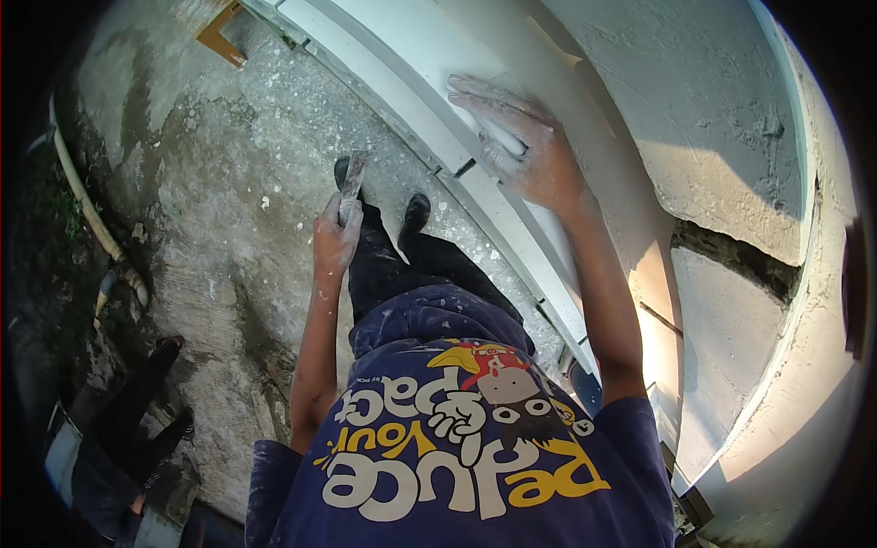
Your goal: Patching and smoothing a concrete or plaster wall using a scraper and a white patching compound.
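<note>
My left hand (335, 239), dusted with white, is closed around a putty knife (353, 187), its flat blade pointing forward, away from the wall. My right hand (534, 155), also coated in white powder, lies against the smooth white wall (512, 55) with its fingers stretched forward. Between its thumb and fingers shows a pale, rounded piece (505, 137); its kind cannot be made out, and the palm hides the rest. Just below that hand runs a stepped white ledge (489, 199) with dark gaps across it.
Rough grey concrete floor (237, 173) speckled with white lies beneath me. At the far left stands an orange-brown frame leg (222, 36). A pale pipe (84, 196) runs along the left edge. Another person's dark-clothed legs (128, 429) are at lower left. Right of me is a grey wall panel (703, 110).
</note>
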A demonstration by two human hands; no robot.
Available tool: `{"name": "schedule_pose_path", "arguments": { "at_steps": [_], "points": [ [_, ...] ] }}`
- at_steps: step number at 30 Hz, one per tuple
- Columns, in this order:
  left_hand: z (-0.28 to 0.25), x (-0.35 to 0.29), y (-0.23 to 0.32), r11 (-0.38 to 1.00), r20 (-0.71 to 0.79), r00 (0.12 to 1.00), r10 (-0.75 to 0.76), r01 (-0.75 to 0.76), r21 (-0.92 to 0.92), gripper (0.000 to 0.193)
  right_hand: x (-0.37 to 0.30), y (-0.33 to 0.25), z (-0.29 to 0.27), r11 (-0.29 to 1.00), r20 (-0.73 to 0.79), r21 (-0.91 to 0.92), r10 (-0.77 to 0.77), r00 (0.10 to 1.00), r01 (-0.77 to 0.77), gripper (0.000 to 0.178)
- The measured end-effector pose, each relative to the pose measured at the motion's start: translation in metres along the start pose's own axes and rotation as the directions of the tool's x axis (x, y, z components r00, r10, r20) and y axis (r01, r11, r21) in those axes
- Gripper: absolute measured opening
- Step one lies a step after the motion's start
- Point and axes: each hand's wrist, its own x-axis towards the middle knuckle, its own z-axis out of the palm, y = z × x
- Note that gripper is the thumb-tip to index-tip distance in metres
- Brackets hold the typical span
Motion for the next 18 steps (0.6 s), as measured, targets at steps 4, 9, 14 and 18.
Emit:
{"name": "schedule_pose_path", "arguments": {
  "at_steps": [4, 9, 14, 18],
  "points": [
    [-0.003, 0.0, -0.007, 1.0, -0.022, 1.0, -0.009, 0.009, -0.012, 0.024, -0.052, -0.026, 0.005, 0.945, -0.044, -0.317, 0.075, 0.996, -0.085, 0.058],
    [-0.005, -0.004, -0.031, 0.999, -0.045, 0.998, -0.034, 0.035, 0.015, 0.025, -0.065, -0.042, 0.027, 0.822, -0.154, -0.516, 0.188, 0.97, -0.241, 0.063],
    [-0.005, -0.002, -0.016, 0.999, -0.035, 0.999, -0.042, 0.043, 0.014, 0.025, -0.043, -0.046, 0.045, 0.691, -0.283, -0.624, 0.235, 0.93, -0.365, 0.06],
    [0.0, -0.004, -0.014, 0.999, -0.038, 0.999, -0.001, 0.003, 0.04, 0.025, -0.053, -0.058, 0.054, 0.687, -0.318, -0.593, 0.279, 0.906, -0.42, 0.063]
  ]
}}
